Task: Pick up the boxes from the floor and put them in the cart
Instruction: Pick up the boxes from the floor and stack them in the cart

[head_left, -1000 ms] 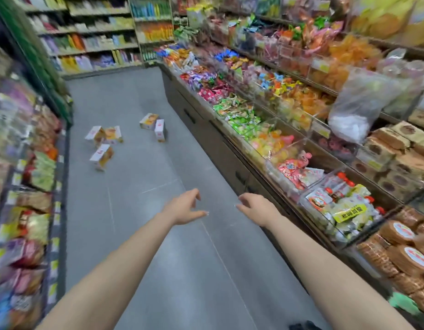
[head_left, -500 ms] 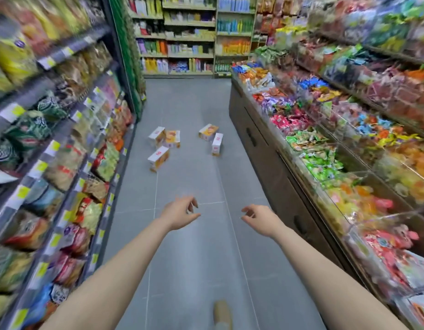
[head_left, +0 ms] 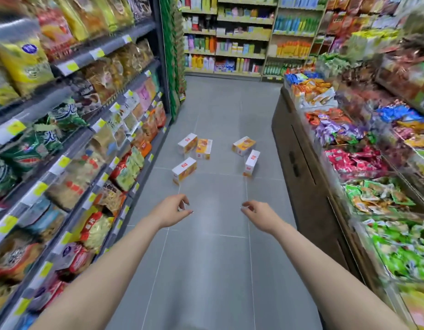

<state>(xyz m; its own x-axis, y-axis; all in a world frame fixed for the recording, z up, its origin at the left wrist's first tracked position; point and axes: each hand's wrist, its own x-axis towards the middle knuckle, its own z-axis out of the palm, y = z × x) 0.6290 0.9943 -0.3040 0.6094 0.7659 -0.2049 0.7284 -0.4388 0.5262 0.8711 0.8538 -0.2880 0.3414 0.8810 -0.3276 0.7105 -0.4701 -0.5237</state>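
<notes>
Clear bins along the dark wooden counter point(head_left: 301, 163) on the right hold heaps of small wrapped sweets point(head_left: 382, 198), sorted by colour: green nearest, then red, purple and orange farther off. On the left, grey metal shelves point(head_left: 106, 47) with yellow price tags carry rows of snack bags point(head_left: 25, 60) in yellow, green, orange and red.

Five white-and-orange cardboard boxes point(head_left: 184, 170) lie scattered on the grey tiled floor point(head_left: 206, 270) in the middle of the aisle, well ahead of both hands. Two of them touch at the left rear, one lies alone in front of that pair, and two lie close together toward the counter. The floor between the hands and the boxes is bare.

The left hand point(head_left: 171, 210) and the right hand point(head_left: 257, 214) reach forward on bare forearms, well apart from each other, each with fingers loosely curled and thumb near the fingertips, holding nothing.

A far wall of pale wooden shelving point(head_left: 244, 36) with bottles and packets closes the aisle. The shelf goods at both edges are smeared by blur, and their labels cannot be read. No cart shows.
</notes>
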